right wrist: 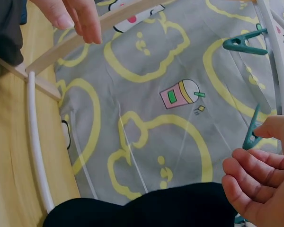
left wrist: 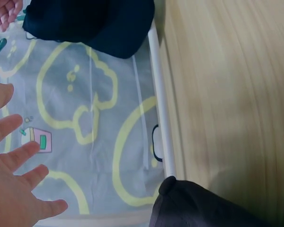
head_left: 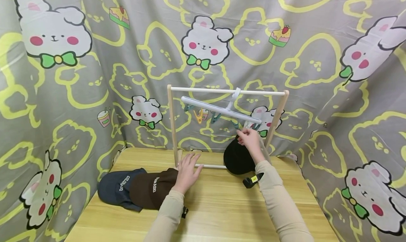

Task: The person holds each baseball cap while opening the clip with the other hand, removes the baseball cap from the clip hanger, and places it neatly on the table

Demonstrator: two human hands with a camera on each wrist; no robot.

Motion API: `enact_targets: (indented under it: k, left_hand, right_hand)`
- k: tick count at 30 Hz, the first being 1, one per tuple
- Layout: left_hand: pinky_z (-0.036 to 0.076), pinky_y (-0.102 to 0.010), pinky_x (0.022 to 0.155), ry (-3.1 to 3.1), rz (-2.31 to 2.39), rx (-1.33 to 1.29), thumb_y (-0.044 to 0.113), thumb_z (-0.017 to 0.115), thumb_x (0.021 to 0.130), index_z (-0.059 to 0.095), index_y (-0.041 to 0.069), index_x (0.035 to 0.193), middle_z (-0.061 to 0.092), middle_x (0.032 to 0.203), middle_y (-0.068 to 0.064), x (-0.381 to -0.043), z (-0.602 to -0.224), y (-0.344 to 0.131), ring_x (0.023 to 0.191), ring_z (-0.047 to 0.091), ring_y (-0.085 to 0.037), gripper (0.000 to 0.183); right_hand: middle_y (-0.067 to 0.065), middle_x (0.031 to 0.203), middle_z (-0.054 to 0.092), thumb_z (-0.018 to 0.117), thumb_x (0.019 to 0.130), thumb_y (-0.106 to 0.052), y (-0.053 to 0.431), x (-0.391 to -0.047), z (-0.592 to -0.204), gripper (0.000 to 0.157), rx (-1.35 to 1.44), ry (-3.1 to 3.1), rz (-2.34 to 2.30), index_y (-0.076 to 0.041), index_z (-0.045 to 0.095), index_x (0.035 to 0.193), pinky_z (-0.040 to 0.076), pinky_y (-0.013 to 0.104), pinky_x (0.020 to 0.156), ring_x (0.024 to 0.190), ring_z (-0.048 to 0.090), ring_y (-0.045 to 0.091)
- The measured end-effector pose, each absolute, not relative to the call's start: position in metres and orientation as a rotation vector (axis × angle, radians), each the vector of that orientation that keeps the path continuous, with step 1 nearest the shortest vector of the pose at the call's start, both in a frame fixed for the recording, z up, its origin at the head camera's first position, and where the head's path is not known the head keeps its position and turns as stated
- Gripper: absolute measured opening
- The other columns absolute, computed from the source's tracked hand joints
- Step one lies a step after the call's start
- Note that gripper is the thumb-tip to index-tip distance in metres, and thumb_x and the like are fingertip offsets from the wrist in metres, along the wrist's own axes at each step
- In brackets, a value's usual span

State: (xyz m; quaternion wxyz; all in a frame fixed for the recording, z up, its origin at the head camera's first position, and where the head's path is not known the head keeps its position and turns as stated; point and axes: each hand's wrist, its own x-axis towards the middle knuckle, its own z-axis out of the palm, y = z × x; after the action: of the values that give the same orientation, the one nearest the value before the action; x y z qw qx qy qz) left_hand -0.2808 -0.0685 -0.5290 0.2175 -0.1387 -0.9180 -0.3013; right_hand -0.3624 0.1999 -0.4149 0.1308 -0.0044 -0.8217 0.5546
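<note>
In the head view my right hand [head_left: 250,141] is raised below the right half of a pale hanger [head_left: 219,108]. Its thumb and forefinger pinch the lower end of a green clip [right wrist: 252,130], the other fingers loosely bent. A black cap [head_left: 236,159] hangs under the hanger's right end, partly behind that hand. My left hand [head_left: 188,173], fingers spread, holds nothing. It hovers by the rack's left foot, beside a brown cap [head_left: 147,189] with pale lettering. That cap overlaps a navy cap [head_left: 111,189] on the table.
The hanger hooks over the white top bar [head_left: 203,90] of a wooden rack [head_left: 173,125]. Another green clip [right wrist: 246,42] and a yellow clip [head_left: 199,116] dangle from it. A lower white bar [head_left: 210,166] crosses near the wooden table [head_left: 219,206]. Patterned curtain [head_left: 152,9] encloses the space.
</note>
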Motion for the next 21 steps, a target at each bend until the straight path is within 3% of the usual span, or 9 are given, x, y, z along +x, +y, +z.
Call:
enact_targets:
  k: [16,21]
  left_hand:
    - [0.028,-0.068,0.109,-2.563,-0.822,-0.442,0.038,0.054,0.099,0.049,0.019,0.143,0.047,0.145,-0.014,-0.287,-0.524,-0.049,0.138,0.040,-0.039,0.048]
    - [0.029,-0.068,0.108,-2.565,-0.811,-0.465,0.038,0.054,0.099,0.049,0.018,0.143,0.048,0.144,-0.014,-0.289,-0.523,-0.044,0.137,0.041,-0.039,0.048]
  right_hand:
    - [-0.008,0.059,0.063,0.070,0.088,-0.028,0.223,-0.364,-0.412,0.029,-0.162,-2.268,1.565,0.001,0.066,0.091,0.051,0.017,0.049,0.047,0.061,0.004]
    - [0.002,0.071,0.068,0.071,0.086,-0.035,0.226,-0.365,-0.413,0.034,-0.215,-2.283,1.385,-0.001,0.068,0.093,0.045,0.014,0.052,0.048,0.054,-0.003]
